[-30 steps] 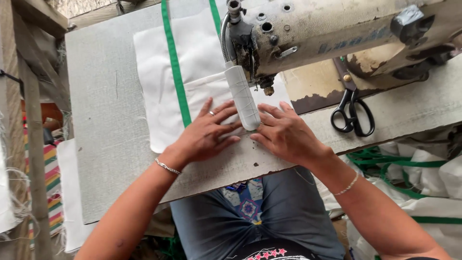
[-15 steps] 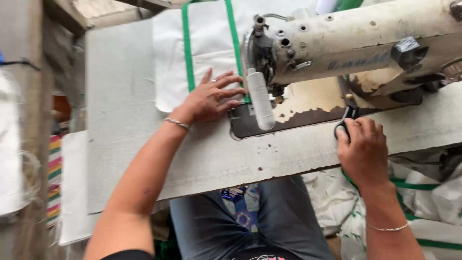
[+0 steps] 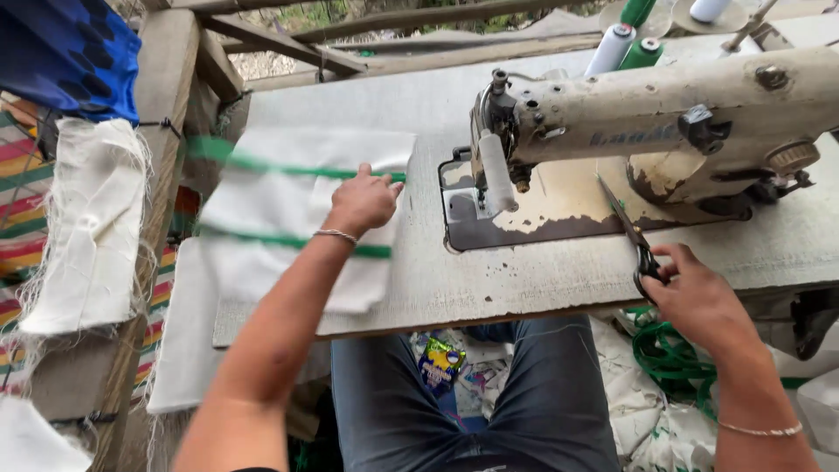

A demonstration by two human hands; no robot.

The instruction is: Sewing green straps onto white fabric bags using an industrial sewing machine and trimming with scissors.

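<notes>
My left hand [image 3: 364,202] grips a white cloth with green stripes [image 3: 288,214] that lies on the left part of the grey sewing table [image 3: 524,280]. My right hand [image 3: 696,295] holds black scissors [image 3: 631,234] by the handles at the table's front edge, blades pointing up toward the machine. A worn cream sewing machine [image 3: 647,118] stands at the back right, its needle end and a white tube [image 3: 496,173] over the dark metal bed plate [image 3: 542,214]. The cloth lies clear of the needle, to its left.
Thread cones [image 3: 625,48] stand behind the machine. A frayed white cloth [image 3: 87,223] hangs over a wooden post on the left, below a blue fabric [image 3: 65,52]. White cloth and green strapping [image 3: 669,354] pile up by my right leg.
My left hand has pulled the striped cloth away from the needle to the left. My right hand left the cloth, reached right and took hold of the scissors, lifting them.
</notes>
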